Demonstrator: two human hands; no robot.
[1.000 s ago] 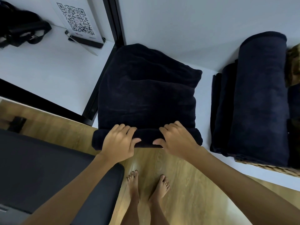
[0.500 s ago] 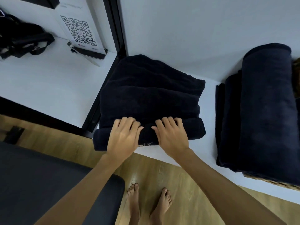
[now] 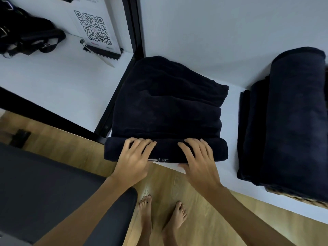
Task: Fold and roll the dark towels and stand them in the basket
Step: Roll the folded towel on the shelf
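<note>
Dark towel (image 3: 166, 110) partly rolled (near edge), left hand (image 3: 133, 160), right hand (image 3: 200, 166) on roll

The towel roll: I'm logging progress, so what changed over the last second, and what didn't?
Both hands rolled the towel's near edge away from the person: the roll is thicker and has advanced up the folded towel. The left hand and right hand went from pinching the edge to lying flatter on top of the roll. The rolled towels in the basket stayed put.
</note>
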